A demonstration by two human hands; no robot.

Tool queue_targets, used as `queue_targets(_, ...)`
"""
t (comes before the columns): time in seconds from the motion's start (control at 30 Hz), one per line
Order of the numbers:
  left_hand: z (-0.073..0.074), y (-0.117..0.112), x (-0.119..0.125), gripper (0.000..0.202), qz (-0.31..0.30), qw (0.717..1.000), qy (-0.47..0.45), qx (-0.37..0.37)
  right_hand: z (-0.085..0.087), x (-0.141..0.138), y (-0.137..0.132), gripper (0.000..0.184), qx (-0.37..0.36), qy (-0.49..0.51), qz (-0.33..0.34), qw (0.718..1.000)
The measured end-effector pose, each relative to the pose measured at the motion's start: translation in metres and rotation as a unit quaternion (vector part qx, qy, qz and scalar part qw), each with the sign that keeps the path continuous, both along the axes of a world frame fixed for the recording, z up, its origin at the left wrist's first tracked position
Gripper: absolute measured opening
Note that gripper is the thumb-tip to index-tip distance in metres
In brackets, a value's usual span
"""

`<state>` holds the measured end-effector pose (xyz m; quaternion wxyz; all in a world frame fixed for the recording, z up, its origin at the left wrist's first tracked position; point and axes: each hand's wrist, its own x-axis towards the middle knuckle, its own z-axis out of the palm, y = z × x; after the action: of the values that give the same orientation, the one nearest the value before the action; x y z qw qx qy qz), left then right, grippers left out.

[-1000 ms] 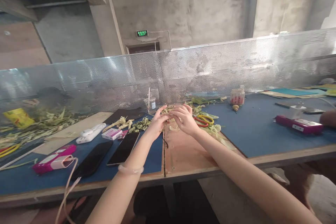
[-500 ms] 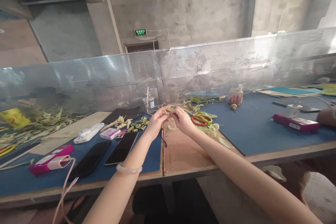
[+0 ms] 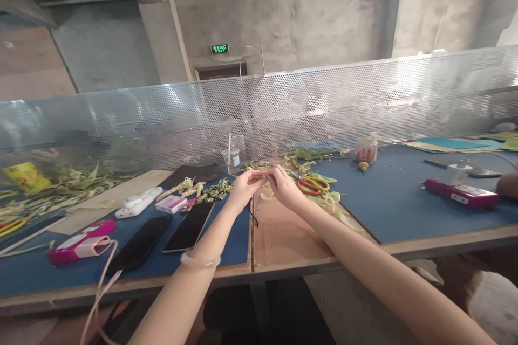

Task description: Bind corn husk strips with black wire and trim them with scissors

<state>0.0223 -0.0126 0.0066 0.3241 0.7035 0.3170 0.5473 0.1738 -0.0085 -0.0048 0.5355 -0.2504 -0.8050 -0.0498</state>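
My left hand (image 3: 245,190) and my right hand (image 3: 283,187) meet at the fingertips above the bare board at the table's middle. Both sets of fingers are bent into a pinch. Whatever lies between them is too small and hidden to make out. Just behind the fingers are pale green, husk-like leaf strips (image 3: 297,161). Scissors with red and yellow handles (image 3: 313,185) rest among the strips, right of my right hand. To the left of my left hand is a small heap of dark green, knotted leafy pieces (image 3: 218,191), with pale bundled husk pieces (image 3: 184,187) beside it.
Two dark phones (image 3: 189,227), a small pink-and-white box (image 3: 171,204), a white device (image 3: 138,202) and a magenta power strip (image 3: 81,242) lie left. A plastic cup (image 3: 231,158) and jar (image 3: 366,150) stand near the perforated metal screen (image 3: 283,108). Another person's hand (image 3: 508,186) shows far right.
My fingers have drawn closer together, and the hands remain over the same spot. The whole view has shifted slightly. Objects on the table keep their places.
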Motion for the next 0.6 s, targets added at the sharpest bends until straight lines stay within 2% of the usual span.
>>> queue_targets(0.3, 0.0004, 0.0012, -0.0002, 0.021, 0.042, 0.997, 0.036, 0.051, -0.0012, 0.0006, 0.0008, 0.011, 0.014, 0.013, -0.001, 1.000)
queue_targets(0.6, 0.0032, -0.0009, 0.0008, 0.020, 0.055, 0.997, 0.029, 0.048, -0.0003, 0.0019, 0.0039, 0.012, 0.017, 0.021, 0.001, 1.000)
